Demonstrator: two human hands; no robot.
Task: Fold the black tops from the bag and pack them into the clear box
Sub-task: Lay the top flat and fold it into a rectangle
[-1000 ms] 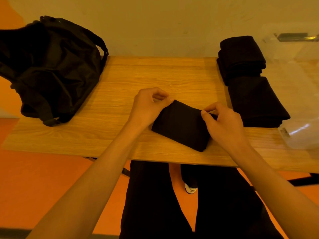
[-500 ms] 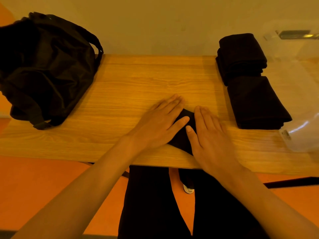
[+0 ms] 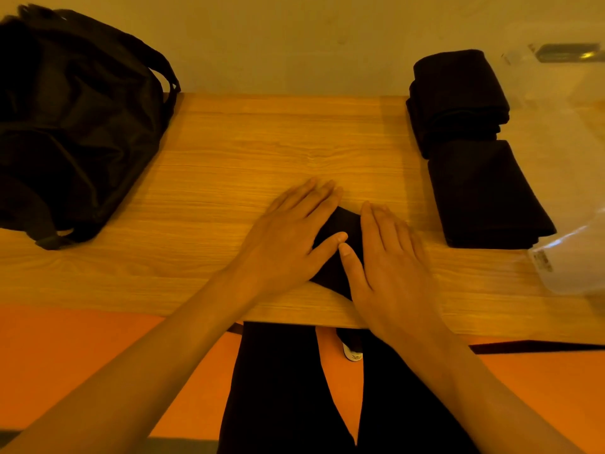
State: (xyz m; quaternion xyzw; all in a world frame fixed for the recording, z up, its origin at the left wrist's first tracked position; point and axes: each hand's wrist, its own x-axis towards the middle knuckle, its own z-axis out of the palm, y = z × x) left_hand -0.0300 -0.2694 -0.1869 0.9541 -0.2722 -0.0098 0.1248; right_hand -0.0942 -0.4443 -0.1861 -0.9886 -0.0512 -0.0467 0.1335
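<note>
table [image 3: 229, 152]: wooden top that fills most of my view. Near edge runs across just under the wrists, far edge is against the wall.
floor [image 3: 75, 362]: orange, showing below the table edge.
bag [image 3: 75, 126]: black and slumped on the far-left corner of the table. One strap loops up on its right side. It's well apart from the hands.
trousers [image 3: 278, 394]: the person's black-clad legs under the table, bottom centre.
clear box [image 3: 576, 257]: right edge of the table. I can only read it by its glare, a rounded near corner with a label, and a dark strip at the top right.
folded tops [image 3: 481, 194]: two black piles on the right, one behind the other, touching. They sit just beside the box's near corner. I can't tell whether they are inside its wall or outside it.
left hand [image 3: 288, 244]: flat, palm down, fingers straight and close together, pressing the left half of the current top.
right hand [image 3: 389, 267]: same pose, flat on the right half. Its thumb tip meets the left thumb tip.
black top [image 3: 340, 224]: small folded bundle at the near edge of the table, centre. It's mostly covered by both hands, so I only see a dark wedge between them.
shoe [image 3: 353, 354]: white toe on the floor between the legs.
</note>
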